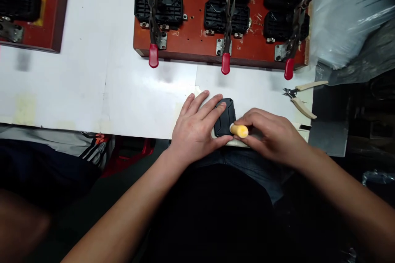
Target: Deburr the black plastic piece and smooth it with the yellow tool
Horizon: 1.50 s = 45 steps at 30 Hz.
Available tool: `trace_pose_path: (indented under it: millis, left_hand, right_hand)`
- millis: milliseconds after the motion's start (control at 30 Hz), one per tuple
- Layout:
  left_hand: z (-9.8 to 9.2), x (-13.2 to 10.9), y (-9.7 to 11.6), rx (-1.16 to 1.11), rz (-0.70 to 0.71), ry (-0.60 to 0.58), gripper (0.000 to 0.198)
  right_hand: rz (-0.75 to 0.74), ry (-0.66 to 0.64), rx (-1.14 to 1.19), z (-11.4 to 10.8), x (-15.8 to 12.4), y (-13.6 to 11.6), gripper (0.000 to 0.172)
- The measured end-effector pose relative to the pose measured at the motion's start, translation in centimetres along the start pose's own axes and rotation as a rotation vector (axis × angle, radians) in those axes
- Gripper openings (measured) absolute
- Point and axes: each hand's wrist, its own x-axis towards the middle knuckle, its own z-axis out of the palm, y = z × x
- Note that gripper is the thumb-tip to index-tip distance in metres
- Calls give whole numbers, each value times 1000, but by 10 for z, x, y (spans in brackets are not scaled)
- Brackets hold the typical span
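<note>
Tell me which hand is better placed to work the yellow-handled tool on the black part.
Right. The right hand already grips the yellow-handled tool against the black part; the left hand lies flat, steadying it.

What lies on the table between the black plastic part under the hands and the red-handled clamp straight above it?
In the head view, only bare white table lies between the black plastic part and the middle red clamp handle.

Left hand (pixel 196 129), lower centre of frame, lies palm-down with fingers spread; right hand (pixel 271 135), beside it, is curled closed, forearms converging.
</note>
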Motion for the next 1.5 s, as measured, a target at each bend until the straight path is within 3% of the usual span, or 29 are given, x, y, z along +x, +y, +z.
trace_pose_path:
  millis: [67, 233, 400, 567, 767, 967, 1133, 1367, 1500]
  left_hand:
    - [1, 0, 0, 1, 1, 5, 78]
    - [2, 1, 1, 28, -10, 13, 80]
    - [2, 1, 1, 28, 8, -12, 80]
    - [4, 1, 0, 43, 3, 29, 81]
    - [3, 1, 0, 39, 27, -6, 79]
    - [4, 2, 1, 61, 16, 7, 81]
    - [3, 2, 1, 46, 20, -11, 79]
    - [2, 3, 1, 40, 8, -4, 81]
    - [1, 3, 3, 35, -1, -28, 80]
  right_hand:
    - [-23, -39, -13, -2, 0, 1, 14]
    - [-92, 93, -50, -2, -2, 7, 18]
    - [-93, -23, -9, -2, -12, 9, 16]
    - [-133, 119, -18, 5, -8, 8, 14]
    - [-90, 18, -10, 2, -15, 10, 16]
    - [-34, 281, -99, 5, 9, 14, 14]
    - [-60, 144, -14, 9, -19, 6, 21]
    - [18, 251, -100, 0, 14, 19, 13]
    - [19, 174, -51, -2, -4, 17, 18]
